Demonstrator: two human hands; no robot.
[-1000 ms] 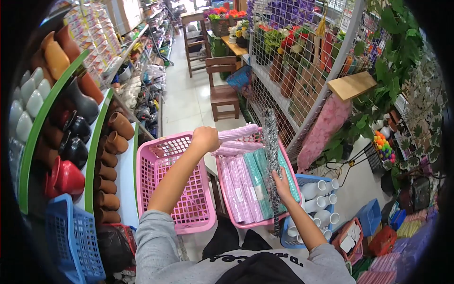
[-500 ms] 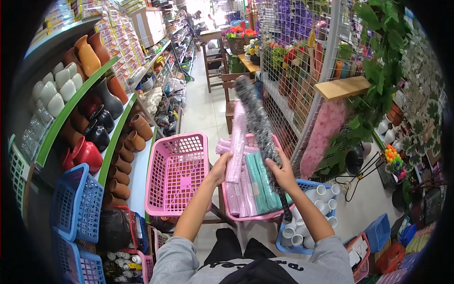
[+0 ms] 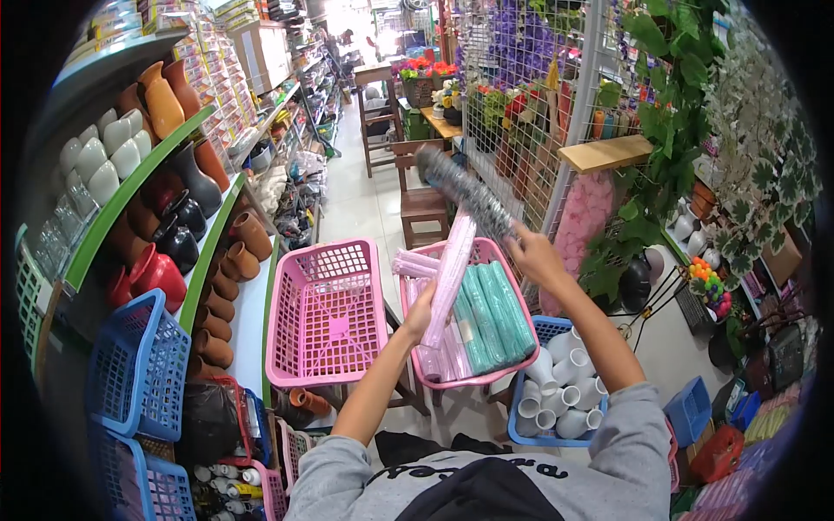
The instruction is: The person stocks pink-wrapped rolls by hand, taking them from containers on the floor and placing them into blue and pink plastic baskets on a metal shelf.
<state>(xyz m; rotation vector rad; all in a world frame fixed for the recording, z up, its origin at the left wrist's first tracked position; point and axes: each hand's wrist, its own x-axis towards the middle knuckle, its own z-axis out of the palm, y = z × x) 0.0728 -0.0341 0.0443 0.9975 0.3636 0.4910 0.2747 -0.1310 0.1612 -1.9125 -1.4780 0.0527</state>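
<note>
My left hand (image 3: 420,318) is closed around a long pink plastic-wrapped bundle (image 3: 453,278), tilted over the pink basket (image 3: 484,382). In my right hand (image 3: 532,253) is a fluffy grey-black duster (image 3: 460,187); its head points up and to the left, close to or touching the bundle's upper end. Inside the basket lie green wrapped bundles (image 3: 497,317) on the right and more pink wrapped bundles (image 3: 420,262) on the left. What these packages contain I cannot make out.
A second pink basket (image 3: 280,352) stands to the left. Blue basket (image 3: 521,434) with white vases (image 3: 569,369) sits low on the right. Shelves of clay pots (image 3: 246,260) line the left side; a wire rack (image 3: 530,165) and hanging leaves (image 3: 647,204) flank the right.
The duster has swung leftward across the bundle's top, and my right hand has moved up. The pink bundle now leans to the right. The view has shifted slightly.
</note>
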